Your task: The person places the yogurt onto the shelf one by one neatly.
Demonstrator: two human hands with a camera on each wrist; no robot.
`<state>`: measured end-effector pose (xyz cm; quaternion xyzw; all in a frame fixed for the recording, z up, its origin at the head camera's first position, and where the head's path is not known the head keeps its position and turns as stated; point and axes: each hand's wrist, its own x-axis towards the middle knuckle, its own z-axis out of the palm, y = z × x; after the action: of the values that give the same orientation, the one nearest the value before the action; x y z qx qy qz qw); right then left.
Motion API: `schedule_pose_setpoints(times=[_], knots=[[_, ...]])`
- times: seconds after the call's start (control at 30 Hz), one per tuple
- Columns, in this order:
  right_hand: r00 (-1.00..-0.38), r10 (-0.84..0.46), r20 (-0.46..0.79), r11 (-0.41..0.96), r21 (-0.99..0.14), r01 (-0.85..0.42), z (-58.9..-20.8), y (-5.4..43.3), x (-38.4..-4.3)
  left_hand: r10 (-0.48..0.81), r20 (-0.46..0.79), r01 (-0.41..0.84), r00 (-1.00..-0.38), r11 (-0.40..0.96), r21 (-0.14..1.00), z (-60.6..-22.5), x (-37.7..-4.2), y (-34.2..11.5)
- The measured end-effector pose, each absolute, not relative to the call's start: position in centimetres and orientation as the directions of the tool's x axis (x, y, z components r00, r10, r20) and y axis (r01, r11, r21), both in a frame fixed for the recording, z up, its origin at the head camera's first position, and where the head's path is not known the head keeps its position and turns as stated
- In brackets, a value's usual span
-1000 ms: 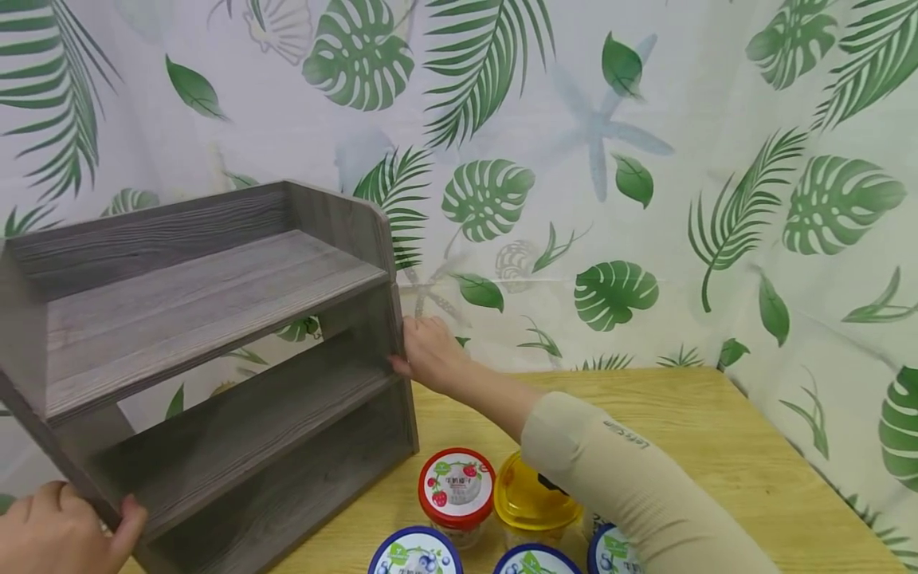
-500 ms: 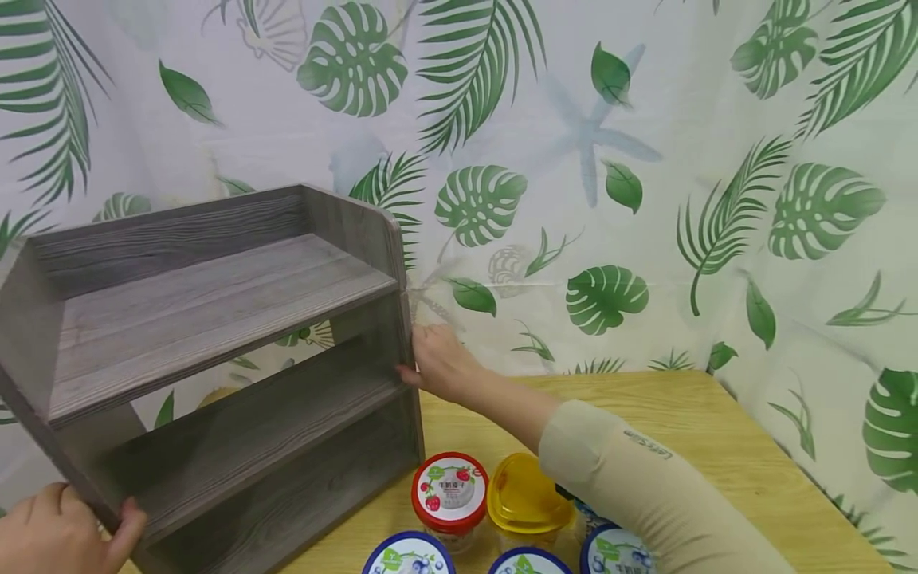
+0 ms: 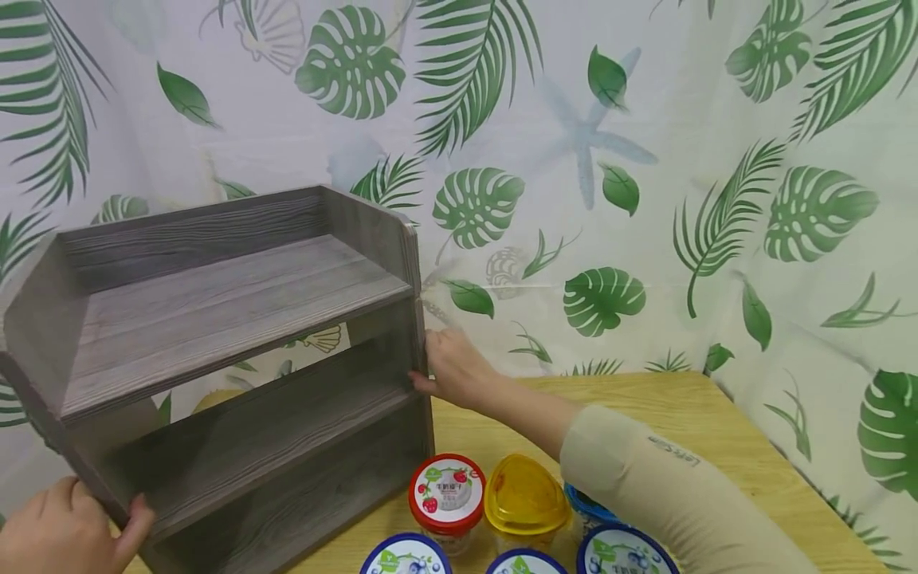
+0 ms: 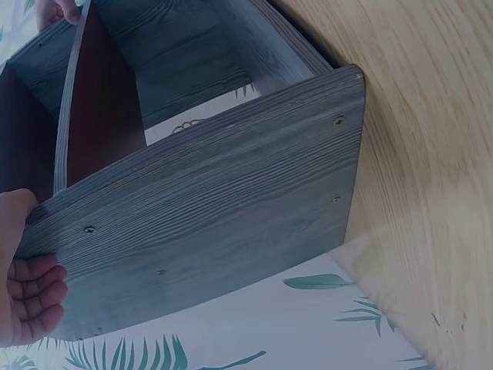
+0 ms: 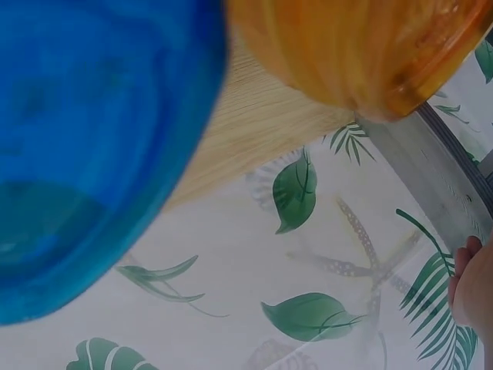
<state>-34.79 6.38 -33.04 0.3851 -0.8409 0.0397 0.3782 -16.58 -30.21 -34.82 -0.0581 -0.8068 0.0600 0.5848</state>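
Note:
A grey wood-grain shelf rack (image 3: 237, 295) with several boards stands on the left in the head view. My left hand (image 3: 75, 526) grips the edge of its left side panel, thumb on the inner side. In the left wrist view the left hand (image 4: 27, 277) has its fingers curled against the panel's outer face. My right hand (image 3: 459, 371) grips the edge of the right side panel, thumb toward the front. At the right border of the right wrist view, the right hand (image 5: 474, 289) lies against that panel, partly cut off.
In front of the rack's right end stand a red-lidded tub (image 3: 448, 494), a yellow-lidded tub (image 3: 527, 498) and several blue-lidded tubs (image 3: 624, 550), some partly hidden by the right sleeve. Wooden tabletop (image 3: 667, 414) extends right. A leaf-print cloth (image 3: 610, 223) hangs behind.
The rack has shifted to the right and turned slightly, with both hands keeping their grip. The right arm has moved right with it, and more of a blue-lidded tub shows beside the sleeve.

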Motion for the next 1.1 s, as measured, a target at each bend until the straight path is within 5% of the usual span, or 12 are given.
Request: schedule_pose_setpoints(times=[0.3, 0.57, 1.1], knots=[[-0.389, -0.598, 0.700, 0.695, 0.213, -0.687, -33.2, 7.9, -33.9, 0.160, 0.932, 0.068, -0.326, 0.987, -0.146, -34.8, -16.9, -29.5], [-0.360, -0.580, 0.731, 0.693, 0.212, -0.689, -33.6, 9.0, -33.5, 0.214, 0.940, 0.157, -0.265, 0.972, -0.177, -34.2, -17.5, -29.0], [-0.310, -0.543, 0.780, 0.681, 0.193, -0.706, -34.1, 11.9, -32.7, 0.281, 0.907, 0.239, -0.312, 0.948, -0.211, -34.6, -20.0, -28.6]])
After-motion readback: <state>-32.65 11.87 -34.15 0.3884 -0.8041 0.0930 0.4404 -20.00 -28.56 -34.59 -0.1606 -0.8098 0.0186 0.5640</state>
